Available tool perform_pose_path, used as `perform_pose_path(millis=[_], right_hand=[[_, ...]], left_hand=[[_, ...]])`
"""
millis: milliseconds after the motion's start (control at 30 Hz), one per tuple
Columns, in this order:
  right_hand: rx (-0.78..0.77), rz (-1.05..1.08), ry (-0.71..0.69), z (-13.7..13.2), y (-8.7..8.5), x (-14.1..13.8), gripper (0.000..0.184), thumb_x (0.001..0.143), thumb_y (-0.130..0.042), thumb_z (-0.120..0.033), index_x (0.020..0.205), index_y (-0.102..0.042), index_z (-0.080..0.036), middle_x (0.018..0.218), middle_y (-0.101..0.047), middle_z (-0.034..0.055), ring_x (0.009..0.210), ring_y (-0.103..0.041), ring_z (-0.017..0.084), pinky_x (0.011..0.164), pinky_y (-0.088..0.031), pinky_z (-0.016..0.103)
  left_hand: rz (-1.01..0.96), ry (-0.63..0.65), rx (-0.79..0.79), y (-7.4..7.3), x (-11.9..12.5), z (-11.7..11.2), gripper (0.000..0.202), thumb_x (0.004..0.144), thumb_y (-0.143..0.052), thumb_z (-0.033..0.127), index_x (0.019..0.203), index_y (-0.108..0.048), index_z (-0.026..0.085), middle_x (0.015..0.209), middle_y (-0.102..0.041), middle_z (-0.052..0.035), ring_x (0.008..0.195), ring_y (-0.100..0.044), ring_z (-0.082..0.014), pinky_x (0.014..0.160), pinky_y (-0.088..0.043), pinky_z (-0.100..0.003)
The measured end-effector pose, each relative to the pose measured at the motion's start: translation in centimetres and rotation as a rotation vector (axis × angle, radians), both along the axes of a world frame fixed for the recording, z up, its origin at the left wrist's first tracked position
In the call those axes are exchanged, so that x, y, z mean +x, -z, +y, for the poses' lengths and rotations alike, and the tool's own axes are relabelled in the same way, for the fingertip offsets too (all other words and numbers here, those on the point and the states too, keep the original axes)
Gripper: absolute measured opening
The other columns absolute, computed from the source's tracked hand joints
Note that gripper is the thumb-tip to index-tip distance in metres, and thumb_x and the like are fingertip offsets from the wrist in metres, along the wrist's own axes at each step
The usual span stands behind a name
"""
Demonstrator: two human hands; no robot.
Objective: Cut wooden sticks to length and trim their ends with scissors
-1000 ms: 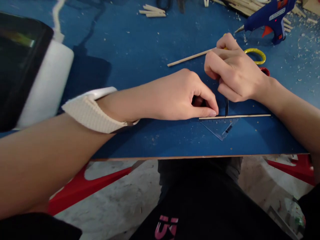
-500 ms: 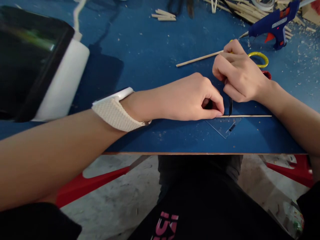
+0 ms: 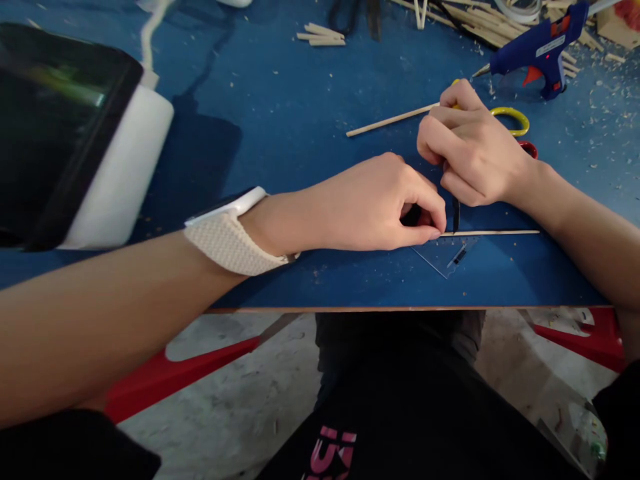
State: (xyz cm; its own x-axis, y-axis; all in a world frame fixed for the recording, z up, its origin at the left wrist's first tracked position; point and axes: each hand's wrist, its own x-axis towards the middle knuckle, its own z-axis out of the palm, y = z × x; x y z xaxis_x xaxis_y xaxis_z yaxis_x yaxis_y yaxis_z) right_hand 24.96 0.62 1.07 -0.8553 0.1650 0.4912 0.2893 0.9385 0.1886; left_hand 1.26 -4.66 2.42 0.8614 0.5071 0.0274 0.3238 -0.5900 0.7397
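I am looking down on a blue table, its flat surface carrying crumbs and shavings towards the far right. At the left a device with a dark glossy front and a smooth white body is standing well apart from the hands. The left hand is resting low over the table, thumb and finger narrowing to a pinch on one end of a thin wooden stick, seemingly steadying it. The right hand is curling into a loose fist just beyond; I am not managing to see a handle inside, but a dark blade is pointing down from it, as if being held by that hand. A blue plastic glue gun is lying beyond, its metal nozzle facing left. Scissors are showing a rounded yellow loop beside the right wrist. A second stick, pale and straight, is lying at a slant, one end hiding behind the right hand. A clear triangular ruler is lying near the table's front edge; the first stick is running along its marked side, perhaps for lining up. The slim blade's tip is meeting that stick, just beside the pinching fingertips.
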Motion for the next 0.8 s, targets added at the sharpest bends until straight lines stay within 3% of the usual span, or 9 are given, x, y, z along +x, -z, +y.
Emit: perform_pose_path(millis=[200,333,467,600,800], right_hand=[[0.025,0.035,-0.014,0.1,0.2,-0.2,0.029,0.109,-0.033,-0.021,0.093,-0.056,-0.026,0.079,-0.064,-0.005,0.068,-0.056,0.013,0.09,-0.063,0.039],[0.013,-0.018,0.002,-0.2,-0.1,-0.2,0.036,0.109,-0.026,-0.017,0.097,-0.059,-0.024,0.087,-0.071,-0.0023,0.072,-0.063,0.013,0.093,-0.067,0.044],[0.02,-0.066,0.012,-0.2,-0.4,-0.2,0.062,0.117,-0.005,-0.023,0.096,-0.064,-0.025,0.085,-0.071,-0.005,0.083,-0.068,0.015,0.104,-0.066,0.046],[0.072,-0.053,0.023,-0.1,-0.7,-0.4,0.053,0.115,-0.015,-0.018,0.092,-0.06,-0.033,0.077,-0.066,-0.0043,0.08,-0.06,0.018,0.103,-0.066,0.044],[0.11,-0.029,0.019,-0.5,-1.0,-0.7,0.066,0.119,0.003,-0.021,0.087,-0.054,-0.029,0.079,-0.057,-0.0019,0.079,-0.063,0.016,0.098,-0.07,0.044]], left_hand=[[-0.029,-0.014,0.011,0.4,0.1,-0.3,0.021,0.104,-0.075,0.015,0.098,-0.092,0.027,0.087,-0.085,0.003,0.072,-0.072,-0.0172,0.078,-0.049,-0.032],[-0.019,-0.013,-0.003,0.4,-0.1,-0.3,0.022,0.105,-0.075,0.016,0.101,-0.093,0.027,0.097,-0.089,0.0017,0.083,-0.079,-0.0194,0.081,-0.053,-0.032],[0.014,-0.01,0.021,0.4,-0.2,-0.3,0.022,0.108,-0.074,0.02,0.105,-0.094,0.028,0.103,-0.091,0.001,0.096,-0.083,-0.0231,0.099,-0.057,-0.034],[-0.01,0.011,0.049,0.7,-0.3,-0.2,0.024,0.112,-0.073,0.023,0.112,-0.095,0.03,0.113,-0.091,0.0012,0.109,-0.085,-0.026,0.117,-0.054,-0.039],[-0.051,0.016,0.022,1.1,-0.6,-0.1,0.026,0.111,-0.072,0.025,0.113,-0.096,0.031,0.113,-0.092,-0.0008,0.105,-0.085,-0.0264,0.107,-0.059,-0.036]])
